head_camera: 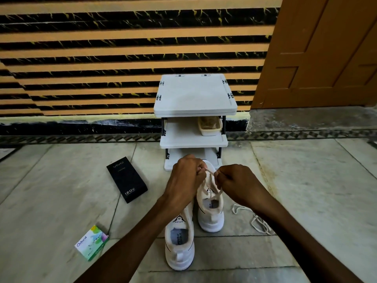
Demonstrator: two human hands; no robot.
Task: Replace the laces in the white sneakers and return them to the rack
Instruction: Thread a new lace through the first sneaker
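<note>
Two white sneakers stand side by side on the floor, heels toward me. The right sneaker (211, 215) sits farther forward, and the left sneaker (179, 248) is nearer me. Above the right sneaker's front, my left hand (186, 176) and my right hand (237, 183) each pinch a part of its cream lace (211, 172), which runs between them and down to the eyelets. A loose white lace (255, 220) lies on the floor to the right, partly under my right forearm. The white shoe rack (193, 94) stands just beyond the sneakers.
A cream basket (210, 124) sits on the rack's middle shelf. A black phone box (126, 179) lies on the floor to the left, and a small colourful carton (91, 243) is nearer me. A striped wall and a brown door (318, 52) close off the back.
</note>
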